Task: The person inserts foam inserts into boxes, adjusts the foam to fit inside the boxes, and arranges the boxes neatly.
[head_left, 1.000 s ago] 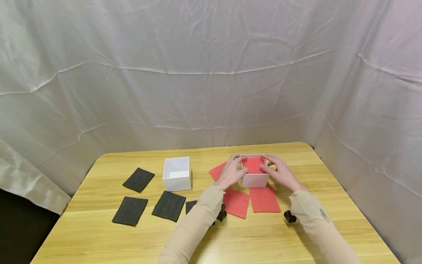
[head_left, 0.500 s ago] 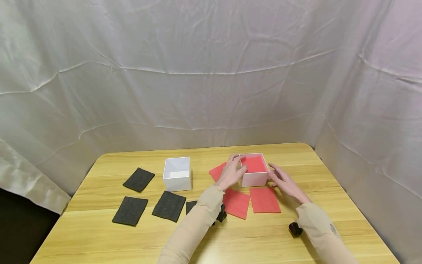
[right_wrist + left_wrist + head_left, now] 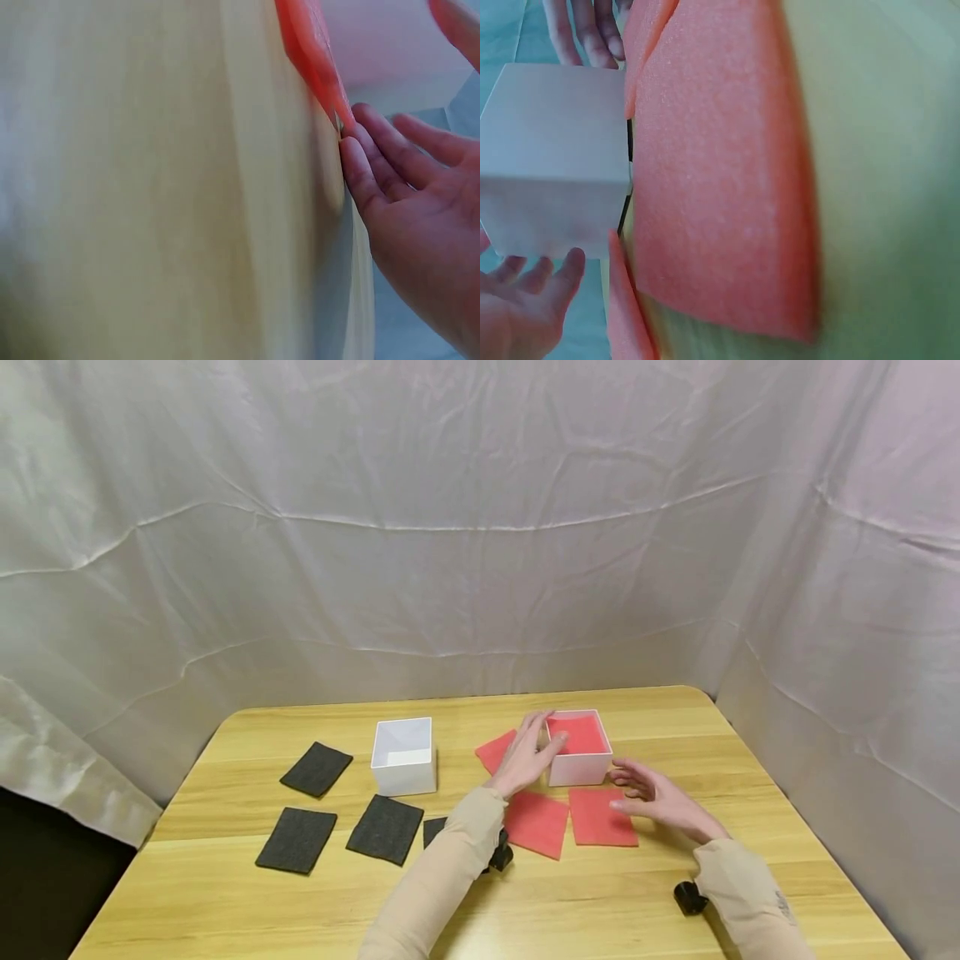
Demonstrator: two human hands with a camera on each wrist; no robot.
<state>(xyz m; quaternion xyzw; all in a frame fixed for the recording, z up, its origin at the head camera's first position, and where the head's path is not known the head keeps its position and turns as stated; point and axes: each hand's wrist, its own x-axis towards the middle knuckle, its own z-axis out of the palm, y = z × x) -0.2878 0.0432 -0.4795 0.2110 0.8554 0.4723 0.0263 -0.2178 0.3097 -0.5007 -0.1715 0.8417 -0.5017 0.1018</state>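
Observation:
My left hand (image 3: 523, 762) rests at the left side of the right-hand white box (image 3: 580, 770), thumb over its rim. In the left wrist view, spread fingertips (image 3: 571, 264) lie along the box wall. A red felt square (image 3: 577, 733) shows inside the box. My right hand (image 3: 671, 802) is at the box's front right, fingers bent and thumb apart, with nothing between them. Its fingertips are close to the right edge of a red felt square (image 3: 600, 817) lying in front of the box. Beside that lies another red square (image 3: 537, 823).
A second white box (image 3: 403, 777) stands left of centre. Black felt squares (image 3: 296, 839) lie around it, one partly under my left sleeve. A further red square (image 3: 495, 750) is partly behind my left hand. Pale curtain (image 3: 480, 585) surrounds the wooden table (image 3: 187, 893).
My right hand has left the box's rim and moved down and right towards the front red square. My left hand has stayed at the box, which shifted only slightly.

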